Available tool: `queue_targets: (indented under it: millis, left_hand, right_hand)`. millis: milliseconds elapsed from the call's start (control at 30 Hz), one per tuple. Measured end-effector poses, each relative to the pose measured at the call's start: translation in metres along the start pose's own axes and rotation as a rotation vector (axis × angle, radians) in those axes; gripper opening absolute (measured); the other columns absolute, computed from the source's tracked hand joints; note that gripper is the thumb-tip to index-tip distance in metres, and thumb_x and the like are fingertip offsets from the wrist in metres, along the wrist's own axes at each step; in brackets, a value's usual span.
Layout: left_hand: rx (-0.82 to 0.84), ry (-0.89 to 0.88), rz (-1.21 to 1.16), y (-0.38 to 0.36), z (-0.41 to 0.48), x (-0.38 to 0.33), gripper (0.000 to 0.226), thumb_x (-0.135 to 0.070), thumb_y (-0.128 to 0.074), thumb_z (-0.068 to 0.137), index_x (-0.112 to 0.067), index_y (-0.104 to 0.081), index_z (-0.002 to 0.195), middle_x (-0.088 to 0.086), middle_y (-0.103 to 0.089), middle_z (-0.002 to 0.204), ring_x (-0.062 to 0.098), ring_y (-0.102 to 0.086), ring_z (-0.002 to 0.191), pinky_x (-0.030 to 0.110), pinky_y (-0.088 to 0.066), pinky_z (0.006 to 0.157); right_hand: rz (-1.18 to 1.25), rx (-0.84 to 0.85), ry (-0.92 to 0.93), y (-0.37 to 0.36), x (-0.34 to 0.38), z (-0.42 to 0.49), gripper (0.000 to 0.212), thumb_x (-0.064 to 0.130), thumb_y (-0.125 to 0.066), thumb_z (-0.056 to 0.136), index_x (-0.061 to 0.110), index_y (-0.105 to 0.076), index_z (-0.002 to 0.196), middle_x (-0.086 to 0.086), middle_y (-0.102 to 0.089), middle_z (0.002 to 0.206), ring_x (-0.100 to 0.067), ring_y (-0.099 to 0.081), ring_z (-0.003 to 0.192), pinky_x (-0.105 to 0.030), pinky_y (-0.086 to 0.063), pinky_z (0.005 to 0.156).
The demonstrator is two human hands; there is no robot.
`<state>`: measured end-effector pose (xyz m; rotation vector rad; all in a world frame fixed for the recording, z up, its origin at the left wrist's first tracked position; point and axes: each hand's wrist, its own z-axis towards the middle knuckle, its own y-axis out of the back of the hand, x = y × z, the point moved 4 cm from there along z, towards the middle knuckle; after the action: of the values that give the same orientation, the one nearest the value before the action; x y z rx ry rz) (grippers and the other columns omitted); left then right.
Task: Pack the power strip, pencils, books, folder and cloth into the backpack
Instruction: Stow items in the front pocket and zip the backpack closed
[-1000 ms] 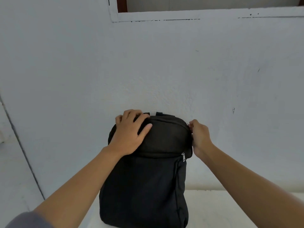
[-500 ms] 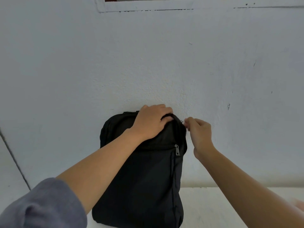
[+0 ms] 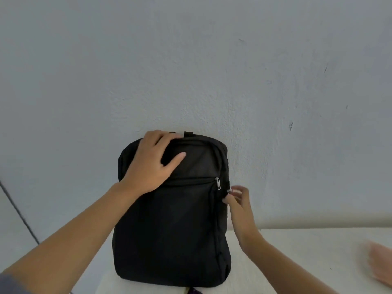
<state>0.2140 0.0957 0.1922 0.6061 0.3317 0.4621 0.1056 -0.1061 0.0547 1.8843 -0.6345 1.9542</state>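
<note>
You face a pale grey-blue wall (image 3: pixel 212 60), its plaster rough and flecked with a few small dark marks (image 3: pixel 290 125) out to your right. Low on your left a thin dark line (image 3: pixel 19 211) runs slantwise down the wall. Below, a white worktop (image 3: pixel 307 251) meets the wall along a pale rounded strip (image 3: pixel 318 222). At its far right edge lies a pinkish shape (image 3: pixel 380 264), too blurred to tell what it is
</note>
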Motion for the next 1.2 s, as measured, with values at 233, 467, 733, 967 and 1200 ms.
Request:
queue_targets:
  millis: [233, 467, 733, 967, 1200]
  left_hand:
    - [-0.018, 0.76, -0.275, 0.002, -0.124, 0.064, 0.121, -0.078, -0.075, 0.064, -0.034, -0.017, 0.16, -0.003, -0.022, 0.162, 0.019, -0.026, 0.151, 0.044, -0.022, 0.121]
    - [-0.066, 1.032, -0.535, -0.037, -0.144, 0.053, 0.097, -0.077, -0.082, 0.058, -0.035, -0.049, 0.138, -0.011, -0.061, 0.129, 0.021, -0.059, 0.121, 0.044, -0.049, 0.107]
    - [-0.495, 1.121, -0.357, -0.055, -0.144, 0.027, 0.065, -0.067, -0.065, 0.086, -0.02, -0.051, 0.128, 0.002, -0.061, 0.12, 0.024, -0.061, 0.109, 0.044, -0.05, 0.098]
    - [-0.483, 0.384, 0.014, -0.03, -0.135, -0.006, 0.032, -0.03, -0.073, 0.086, -0.018, -0.054, 0.109, 0.006, -0.055, 0.115, 0.02, -0.05, 0.11, 0.036, -0.035, 0.091]
    - [0.052, -0.169, 0.095, -0.043, -0.059, -0.065, 0.026, -0.048, -0.064, 0.096, -0.022, -0.064, 0.096, -0.011, -0.051, 0.084, 0.01, -0.049, 0.077, 0.028, -0.044, 0.071]
  right_hand:
    - [-0.35, 0.211, 0.191, -0.034, 0.023, -0.003, 0.126, 0.076, -0.084, 0.049, 0.047, -0.015, 0.15, 0.016, -0.031, 0.152, -0.009, -0.037, 0.137, -0.041, -0.039, 0.114]
    - [-0.242, -0.012, 0.296, -0.028, 0.018, 0.012, 0.035, 0.038, -0.071, 0.09, 0.026, -0.048, 0.115, 0.009, -0.062, 0.108, -0.012, -0.062, 0.103, -0.032, -0.051, 0.088]
    - [-0.239, 0.077, 0.251, -0.007, 0.033, 0.025, 0.033, 0.042, -0.055, 0.099, 0.031, -0.045, 0.129, 0.018, -0.057, 0.113, -0.008, -0.058, 0.101, -0.031, -0.047, 0.093]
    - [-0.96, -0.132, 0.496, 0.014, 0.046, 0.015, 0.054, 0.071, -0.046, 0.089, 0.018, -0.061, 0.093, 0.004, -0.068, 0.084, -0.02, -0.065, 0.078, -0.034, -0.053, 0.07]
    - [-0.92, 0.012, 0.456, 0.011, 0.067, 0.013, 0.05, 0.052, -0.042, 0.102, 0.014, -0.057, 0.072, -0.001, -0.057, 0.061, -0.02, -0.057, 0.057, -0.03, -0.045, 0.056]
